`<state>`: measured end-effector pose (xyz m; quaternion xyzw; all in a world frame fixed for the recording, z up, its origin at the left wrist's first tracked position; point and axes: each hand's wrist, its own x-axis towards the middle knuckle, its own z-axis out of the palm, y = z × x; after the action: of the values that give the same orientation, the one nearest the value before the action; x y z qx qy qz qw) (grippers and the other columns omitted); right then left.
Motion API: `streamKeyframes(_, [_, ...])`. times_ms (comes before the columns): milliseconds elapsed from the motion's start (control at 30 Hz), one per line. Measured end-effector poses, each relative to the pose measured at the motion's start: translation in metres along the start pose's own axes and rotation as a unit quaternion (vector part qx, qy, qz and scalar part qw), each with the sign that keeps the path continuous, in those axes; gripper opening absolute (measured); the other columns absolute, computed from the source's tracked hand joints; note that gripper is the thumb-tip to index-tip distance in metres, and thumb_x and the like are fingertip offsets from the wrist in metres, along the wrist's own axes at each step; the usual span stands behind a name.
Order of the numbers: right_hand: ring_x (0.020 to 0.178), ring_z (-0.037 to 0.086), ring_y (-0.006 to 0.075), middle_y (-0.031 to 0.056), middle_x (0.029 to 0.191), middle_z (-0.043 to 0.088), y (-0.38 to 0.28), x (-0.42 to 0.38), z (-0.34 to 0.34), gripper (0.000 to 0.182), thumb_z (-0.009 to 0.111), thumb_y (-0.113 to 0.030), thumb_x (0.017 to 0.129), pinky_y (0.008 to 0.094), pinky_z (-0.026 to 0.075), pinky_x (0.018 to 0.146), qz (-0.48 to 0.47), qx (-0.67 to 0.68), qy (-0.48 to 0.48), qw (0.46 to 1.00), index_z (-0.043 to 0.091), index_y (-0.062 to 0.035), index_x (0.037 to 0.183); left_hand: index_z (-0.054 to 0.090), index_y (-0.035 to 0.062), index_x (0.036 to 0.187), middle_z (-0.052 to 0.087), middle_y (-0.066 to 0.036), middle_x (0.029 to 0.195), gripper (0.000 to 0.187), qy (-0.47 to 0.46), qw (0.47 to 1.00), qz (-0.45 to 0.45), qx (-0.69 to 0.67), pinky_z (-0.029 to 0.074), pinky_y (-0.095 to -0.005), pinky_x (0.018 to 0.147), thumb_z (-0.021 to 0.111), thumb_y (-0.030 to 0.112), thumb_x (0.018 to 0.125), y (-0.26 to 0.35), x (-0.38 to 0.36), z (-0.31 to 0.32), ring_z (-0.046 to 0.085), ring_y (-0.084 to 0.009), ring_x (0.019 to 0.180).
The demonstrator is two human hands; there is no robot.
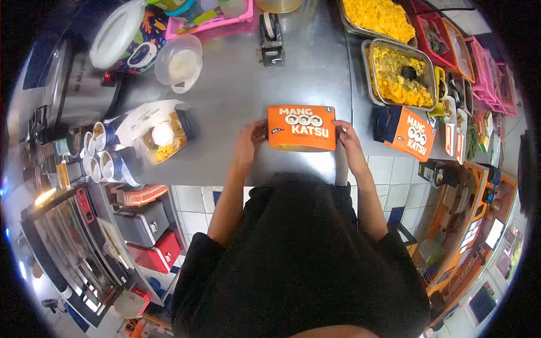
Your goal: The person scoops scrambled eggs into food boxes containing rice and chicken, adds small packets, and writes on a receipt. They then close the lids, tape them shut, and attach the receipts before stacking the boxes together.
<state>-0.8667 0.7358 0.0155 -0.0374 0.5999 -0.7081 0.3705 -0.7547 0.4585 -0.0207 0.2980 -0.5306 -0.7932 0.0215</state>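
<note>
An orange box (301, 139) printed "MANG KATSU" lies on the steel counter (231, 73) in front of the body. My left hand (249, 144) is at its left edge, with fingers bent against the side. At the right edge my right hand (347, 141) has its thumb and fingers around the side. Both hands hold the box between them. To the left, an open box (181, 141) holds rice and yellow food, its white lid raised. Another orange box (416, 135) stands at the right, beside a dark piece.
Trays of yellow food (377, 19) sit at the back right, near red and pink baskets (482, 73). White-and-blue cups (107, 165) are at the left. Behind them stand a rice cooker (118, 34) and a clear bowl (179, 59). A black tape dispenser (273, 48) is at the back.
</note>
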Motion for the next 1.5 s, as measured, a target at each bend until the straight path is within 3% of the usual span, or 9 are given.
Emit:
streamKeyframes(167, [0.135,0.043,0.0238,0.013,0.148,0.042,-0.008,0.012,0.003,0.075,0.054,0.002,0.085,0.0368,0.034,0.113,-0.046,-0.041,-0.085,0.994,0.028,-0.0124,0.154,0.059,-0.005,0.129,0.07,-0.015,0.111,0.054,0.016,0.943,-0.025,0.331,0.047,-0.0344,0.095,0.051,0.041,0.1,0.061,-0.014,0.043,0.064,-0.0194,0.105])
streamKeyframes(267, [0.138,0.039,0.0213,0.0121,0.152,0.038,-0.021,0.005,-0.006,0.071,0.052,0.001,0.09,0.0341,0.035,0.112,-0.075,-0.207,-0.123,0.968,0.028,-0.0134,0.155,0.058,-0.0059,0.129,0.068,-0.016,0.117,0.052,-0.004,0.975,-0.028,0.221,0.046,-0.0324,0.096,0.05,0.036,0.101,0.051,-0.01,0.04,0.064,-0.0218,0.106])
streamKeyframes(433, [0.075,0.06,0.0158,0.0122,0.094,0.068,-0.01,0.009,-0.02,0.06,0.049,-0.001,0.094,0.0282,0.05,0.076,-0.089,-0.321,0.003,0.943,0.041,-0.0195,0.151,0.061,-0.0044,0.127,0.069,-0.015,0.114,0.047,0.026,0.971,-0.063,0.228,0.047,-0.0307,0.093,0.049,0.033,0.101,0.053,-0.012,0.045,0.065,-0.0208,0.102])
streamKeyframes(800, [0.112,0.064,0.0224,0.0167,0.125,0.064,0.007,0.019,-0.03,0.062,0.053,0.008,0.089,0.0377,0.05,0.099,-0.075,-0.309,-0.048,0.947,0.041,-0.0113,0.147,0.06,-0.0062,0.125,0.07,-0.018,0.11,0.046,0.047,0.956,-0.029,0.287,0.048,-0.0347,0.091,0.044,0.03,0.103,0.039,-0.014,0.05,0.066,-0.0226,0.102])
streamKeyframes(1067, [0.106,0.066,0.0297,0.0195,0.126,0.063,0.0,0.014,-0.033,0.061,0.052,0.003,0.09,0.034,0.051,0.093,0.012,-0.422,-0.039,0.906,0.04,-0.0171,0.147,0.051,-0.0009,0.133,0.064,-0.012,0.117,0.043,0.121,0.989,-0.005,0.08,0.051,-0.0296,0.087,0.049,0.029,0.103,0.009,-0.01,0.053,0.062,-0.0172,0.105])
streamKeyframes(1133, [0.104,0.068,0.0293,0.0193,0.121,0.065,0.015,0.014,-0.049,0.058,0.052,-0.003,0.095,0.0351,0.053,0.09,-0.146,-0.256,-0.139,0.945,0.034,-0.0116,0.149,0.053,-0.0007,0.127,0.063,-0.01,0.114,0.037,0.12,0.991,-0.034,0.039,0.052,-0.0291,0.086,0.052,0.027,0.102,0.019,-0.01,0.056,0.062,-0.0168,0.103])
streamKeyframes(1267, [0.096,0.069,0.0269,0.016,0.11,0.07,0.042,0.023,-0.043,0.058,0.057,-0.017,0.098,0.0355,0.054,0.085,-0.122,-0.113,-0.076,0.983,0.031,-0.0061,0.149,0.054,-0.0007,0.125,0.063,-0.01,0.112,0.034,0.119,0.992,-0.034,-0.025,0.053,-0.0308,0.086,0.055,0.024,0.101,0.024,-0.013,0.061,0.061,-0.0166,0.104])
streamKeyframes(1367, [0.084,0.072,0.0291,0.017,0.092,0.072,-0.013,0.01,0.006,0.066,0.058,-0.039,0.097,0.0367,0.055,0.076,0.032,-0.348,0.069,0.935,0.036,-0.0026,0.148,0.056,0.0007,0.125,0.064,-0.009,0.11,0.033,0.104,0.992,-0.063,-0.042,0.054,-0.0324,0.087,0.057,0.024,0.1,0.02,-0.008,0.052,0.062,-0.0174,0.103])
streamKeyframes(1500, [0.078,0.072,0.0348,0.0204,0.083,0.071,-0.012,0.018,0.014,0.063,0.054,-0.04,0.098,0.0394,0.055,0.073,0.028,-0.34,0.053,0.939,0.038,-0.005,0.148,0.058,0.0023,0.124,0.066,-0.009,0.106,0.033,0.019,0.97,-0.164,-0.181,0.053,-0.0334,0.086,0.06,0.022,0.098,0.033,0.017,0.026,0.062,-0.0181,0.103])
